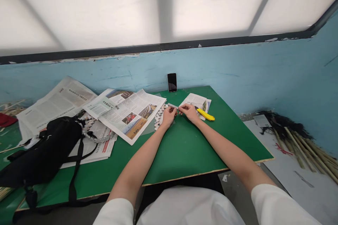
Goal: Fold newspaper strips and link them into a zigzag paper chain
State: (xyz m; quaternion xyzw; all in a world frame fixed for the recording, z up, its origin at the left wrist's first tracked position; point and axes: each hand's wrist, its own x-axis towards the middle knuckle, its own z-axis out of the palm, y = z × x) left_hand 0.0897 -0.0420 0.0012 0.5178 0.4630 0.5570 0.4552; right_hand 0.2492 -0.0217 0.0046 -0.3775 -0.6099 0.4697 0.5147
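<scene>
My left hand [169,116] and my right hand [189,112] come close together over the green table [185,151]. Between their pinched fingers runs a narrow folded paper strip [172,106], greyish like newsprint. Just left of my left hand lies a chain of small folded paper pieces [158,116], partly covered by that hand. A yellow utility knife [206,114] rests to the right of my right hand. Behind that hand are small cut newspaper sheets [196,100].
A phone [172,82] leans upright against the blue wall. Newspaper sheets [134,114] spread across the left, beside a black bag [50,151] whose straps hang over the table's front edge. Bamboo poles [303,147] lie low at the right.
</scene>
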